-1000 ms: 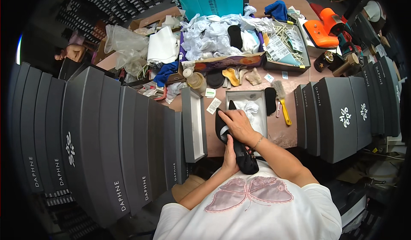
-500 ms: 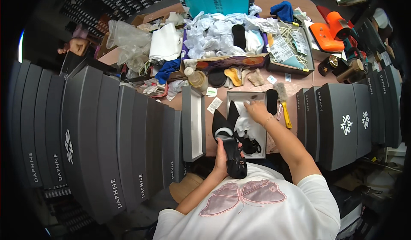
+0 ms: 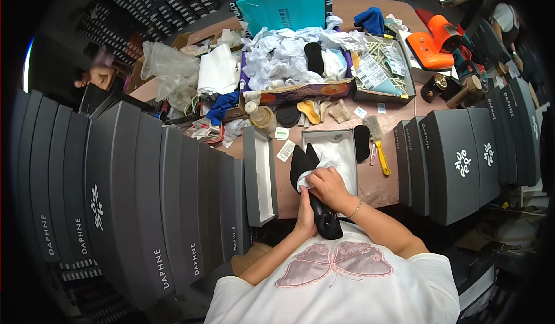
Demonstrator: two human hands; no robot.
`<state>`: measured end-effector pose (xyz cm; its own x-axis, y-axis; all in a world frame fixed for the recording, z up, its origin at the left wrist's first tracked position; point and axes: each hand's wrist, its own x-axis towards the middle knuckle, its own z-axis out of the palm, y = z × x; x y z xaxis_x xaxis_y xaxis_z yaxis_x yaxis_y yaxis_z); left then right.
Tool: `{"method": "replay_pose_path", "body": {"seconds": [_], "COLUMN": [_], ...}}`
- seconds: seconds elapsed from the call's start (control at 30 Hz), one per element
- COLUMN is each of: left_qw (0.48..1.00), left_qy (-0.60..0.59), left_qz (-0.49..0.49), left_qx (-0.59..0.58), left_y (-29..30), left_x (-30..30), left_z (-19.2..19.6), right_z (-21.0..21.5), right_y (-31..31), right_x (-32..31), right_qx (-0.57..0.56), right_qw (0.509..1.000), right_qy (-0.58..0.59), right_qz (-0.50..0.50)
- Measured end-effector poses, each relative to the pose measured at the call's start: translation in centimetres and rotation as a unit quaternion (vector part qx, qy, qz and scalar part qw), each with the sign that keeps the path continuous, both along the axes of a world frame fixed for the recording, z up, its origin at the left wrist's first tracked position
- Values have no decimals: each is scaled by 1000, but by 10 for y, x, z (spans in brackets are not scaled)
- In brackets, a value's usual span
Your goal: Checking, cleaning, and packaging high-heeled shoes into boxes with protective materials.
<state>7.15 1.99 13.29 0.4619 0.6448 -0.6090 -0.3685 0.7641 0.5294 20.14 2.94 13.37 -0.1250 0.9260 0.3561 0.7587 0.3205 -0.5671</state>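
My left hand (image 3: 305,215) grips a black pointed-toe shoe (image 3: 302,162) from its left side, toe away from me and heel close to my shirt. Over the shoe's opening, my right hand (image 3: 333,190) has its fingers bent and pressed onto white tissue paper (image 3: 303,180). How far the paper goes inside is hidden by the fingers. Just beyond is an open grey shoebox (image 3: 347,146), with more white paper (image 3: 329,155) in it. The pointed toe of a second black shoe (image 3: 313,153) shows beside the held one.
A grey box lid (image 3: 251,176) stands left of the shoebox. Rows of dark grey shoeboxes (image 3: 130,197) flank both sides. At right lie a yellow-handled brush (image 3: 381,156) and a black oval pad (image 3: 362,143). Farther back are a paper-filled carton (image 3: 306,92) and a bottle (image 3: 263,117).
My right hand has come back from the shoebox to the shoe's opening, bringing white tissue paper onto it. My left hand keeps its hold on the shoe.
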Motion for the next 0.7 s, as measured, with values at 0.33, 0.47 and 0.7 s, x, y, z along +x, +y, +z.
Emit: {"method": "replay_pose_path", "body": {"seconds": [0.33,0.47,0.7], "left_qw": [982,975,957], "left_qy": [15,36,28], "left_qz": [-185,-174,-259], "left_qx": [32,137,125], "left_y": [6,11,8], "left_x": [2,16,49], "left_z": [-12,-2,-8], "right_z": [-16,25,-1], "right_y": [-1,-12,-40], "right_x": [14,54,74], "right_qx": [-123,-159,-134], "right_qw": [955,924,876], "right_qy": [222,346,460], "right_qz": [-153,-17,-55]}}
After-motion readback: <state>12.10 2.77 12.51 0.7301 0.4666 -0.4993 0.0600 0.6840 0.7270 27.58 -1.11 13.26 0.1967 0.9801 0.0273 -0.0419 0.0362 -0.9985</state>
